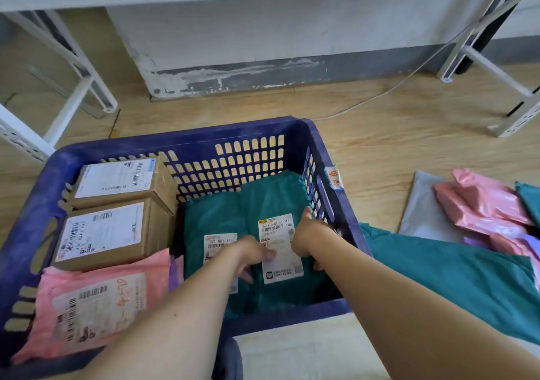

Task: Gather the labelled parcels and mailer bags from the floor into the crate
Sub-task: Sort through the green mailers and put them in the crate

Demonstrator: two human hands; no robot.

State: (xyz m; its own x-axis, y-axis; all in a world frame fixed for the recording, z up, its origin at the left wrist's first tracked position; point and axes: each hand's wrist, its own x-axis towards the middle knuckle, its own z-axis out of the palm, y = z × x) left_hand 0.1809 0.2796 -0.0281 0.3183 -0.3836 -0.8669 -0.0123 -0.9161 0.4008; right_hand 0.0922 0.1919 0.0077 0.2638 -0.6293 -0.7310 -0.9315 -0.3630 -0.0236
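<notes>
You are mid-placement: both hands reach into the 3 o'clock half of the crate [187, 138]. Your left hand [252, 252] pinches the left edge of a teal bag [277, 192] beside its label, and your right hand [312, 233] curls round its right edge. Each is clamped on that bag, and the two sit near each other without touching. The bag lies partly over a second teal bag [210, 218]. Two boxes [117, 178] fill the crate's 10 o'clock corner and a pink bag [96, 300] its 7 o'clock corner. I judge this bag all but set down, so the next move is to let go with both hands and reach out past the crate's 3 o'clock wall. There, a wide teal mailer [453, 271], a grey mailer [423, 204] and pink mailers [482, 201] wait on the floor [380, 134]. The wide one looks limp and probably wants two hands. Your fingertips are hidden under the bag, so I cannot tell whether it rests flat. Your left hand covers part of the second bag's label. The frame edge cuts the floor pile, its count is unclear, and no labels show there.
</notes>
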